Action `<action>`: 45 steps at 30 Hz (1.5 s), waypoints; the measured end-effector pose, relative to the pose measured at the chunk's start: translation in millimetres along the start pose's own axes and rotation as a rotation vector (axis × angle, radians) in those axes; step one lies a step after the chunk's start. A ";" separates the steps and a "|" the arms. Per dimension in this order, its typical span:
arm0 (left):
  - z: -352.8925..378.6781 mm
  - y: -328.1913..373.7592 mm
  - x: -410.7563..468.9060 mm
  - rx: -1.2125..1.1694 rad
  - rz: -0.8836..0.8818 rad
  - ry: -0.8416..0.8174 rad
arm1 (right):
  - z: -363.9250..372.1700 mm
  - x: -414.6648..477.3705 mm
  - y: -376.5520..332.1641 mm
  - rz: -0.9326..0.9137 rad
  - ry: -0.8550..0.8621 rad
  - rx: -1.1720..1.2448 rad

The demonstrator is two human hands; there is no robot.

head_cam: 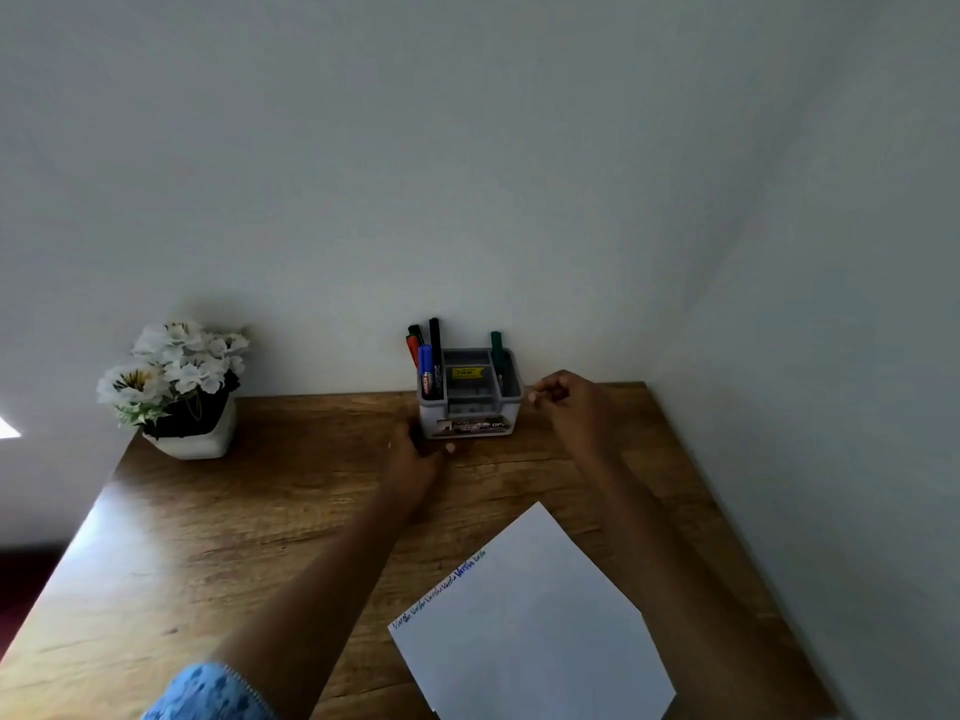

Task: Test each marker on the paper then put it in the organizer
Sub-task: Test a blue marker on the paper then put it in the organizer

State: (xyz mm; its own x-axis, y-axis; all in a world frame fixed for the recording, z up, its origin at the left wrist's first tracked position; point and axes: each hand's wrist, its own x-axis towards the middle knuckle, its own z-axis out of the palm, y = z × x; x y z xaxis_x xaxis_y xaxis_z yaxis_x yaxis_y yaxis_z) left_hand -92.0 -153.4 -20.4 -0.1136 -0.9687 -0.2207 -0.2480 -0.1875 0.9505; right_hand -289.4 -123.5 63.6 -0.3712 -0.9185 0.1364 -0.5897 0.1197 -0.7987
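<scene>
The brown wooden counter [218, 537] in front of me is showing a grained, lightly glossy finish, catching light along its left edge. The white sheet of paper [535, 631] is lying smooth and matt. The small grey plastic organizer [511, 387] is looking matt, a glossy printed label on its front. My blue patterned cloth sleeve [208, 693] is looking soft.

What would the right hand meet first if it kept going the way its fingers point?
Probably the organizer: the right hand hovers beside its right wall, fingertips aimed left at the rim near the green marker. Depth is unclear, so it might pass just behind.
</scene>
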 end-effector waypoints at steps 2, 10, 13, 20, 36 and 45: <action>-4.9 -7.3 -20.0 0.163 -0.023 -0.010 | -14.7 -22.5 8.7 0.044 0.022 0.032; -29.0 -46.8 -89.5 0.814 0.244 -0.228 | -75.4 -78.7 75.6 0.261 0.080 -0.446; -31.7 -54.0 -94.8 0.928 0.317 -0.267 | -74.8 -91.8 89.0 0.271 -0.005 -0.515; -32.2 -53.9 -97.7 1.013 0.328 -0.282 | -55.4 -108.7 90.3 0.230 -0.050 -0.758; -10.2 36.0 -130.7 -0.377 -0.044 -0.248 | 11.0 -150.5 -22.3 -0.140 -0.210 -0.109; -10.5 53.9 -117.9 -0.904 -0.210 -0.122 | 24.7 -145.5 -58.9 -0.090 -0.228 0.015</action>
State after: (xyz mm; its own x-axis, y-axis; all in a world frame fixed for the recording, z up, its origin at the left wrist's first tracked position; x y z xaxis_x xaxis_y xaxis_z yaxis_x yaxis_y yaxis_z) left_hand -81.9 -51.0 59.2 -0.2645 -0.8865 -0.3797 0.5615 -0.4617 0.6867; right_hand -182.9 -6.1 76.4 -0.1455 -0.9867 0.0731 -0.6015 0.0295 -0.7983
